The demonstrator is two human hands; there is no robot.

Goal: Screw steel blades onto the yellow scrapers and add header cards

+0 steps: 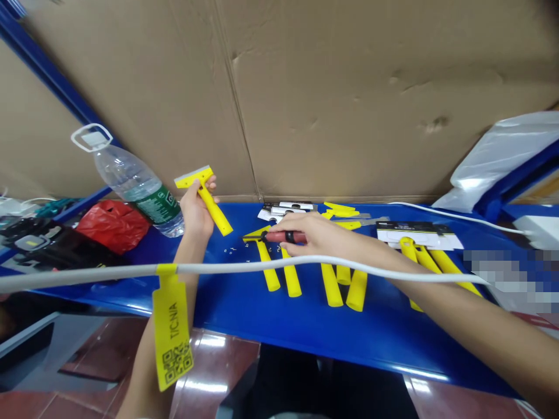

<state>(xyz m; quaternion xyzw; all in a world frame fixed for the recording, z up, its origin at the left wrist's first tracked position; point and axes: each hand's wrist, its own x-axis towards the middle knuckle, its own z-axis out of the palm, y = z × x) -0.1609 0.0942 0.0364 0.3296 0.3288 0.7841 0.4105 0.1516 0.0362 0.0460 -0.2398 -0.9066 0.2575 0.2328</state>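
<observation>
My left hand (198,209) holds a yellow scraper (212,203) upright above the blue table (236,291), its wide head with a metal edge at the top. My right hand (317,233) is closed around a red and black screwdriver (286,237), whose tip end is at the head of another yellow scraper (267,267) lying on the table. Small screws (231,250) are scattered left of that scraper. Further yellow handles (332,285) lie below my right hand and forearm.
A large water bottle (140,189), a red plastic bag (113,224) and a black object (56,244) are at the left. Packaged cards (419,235) lie at the right, a cardboard wall (327,105) stands behind, and a white cable (244,266) with a yellow tag (171,326) crosses in front.
</observation>
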